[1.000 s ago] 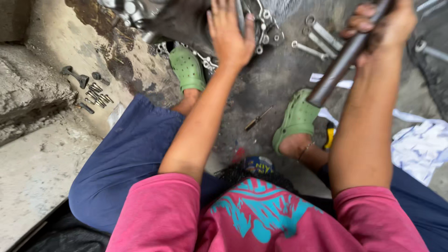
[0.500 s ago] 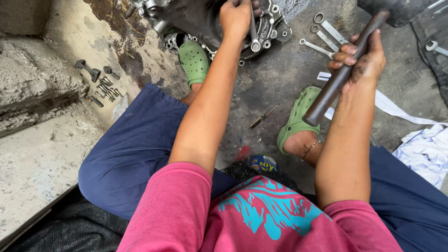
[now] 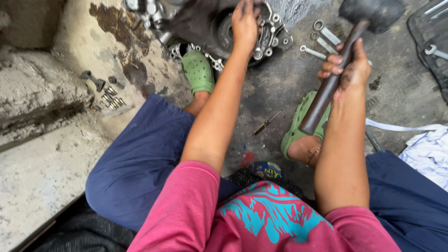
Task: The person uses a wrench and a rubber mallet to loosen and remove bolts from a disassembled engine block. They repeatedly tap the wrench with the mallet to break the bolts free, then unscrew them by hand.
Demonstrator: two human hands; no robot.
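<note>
Left hand (image 3: 246, 25) is flat on the engine casing (image 3: 210, 23), fingers spread over the dark metal near its round opening, not closed around any part of it. The casing sits on the concrete floor (image 3: 275, 88) at the top of the head view, just beyond the left green clog (image 3: 199, 71).

Right hand (image 3: 347, 70) is clenched around the handle of a mallet (image 3: 347, 56), gripping about mid-shaft. The black head is up top right, tilted away from the body; the handle's butt end points down toward the right green clog (image 3: 298, 123). The mallet head is off the floor and apart from the casing.

Around it:
- several spanners (image 3: 322, 39) lie on the floor between the casing and the mallet head
- a small screwdriver (image 3: 267, 122) lies on the floor between the two feet
- a cluster of bolts (image 3: 109, 95) lies on the pale stained patch to the left, next to a concrete step (image 3: 37, 98)
- a white cloth (image 3: 429, 151) lies at the right edge
- one more spanner (image 3: 431, 49) rests on a dark mat at the far right (partly cut off by the frame)

The person sits low, knees apart, in blue trousers and a pink shirt.
</note>
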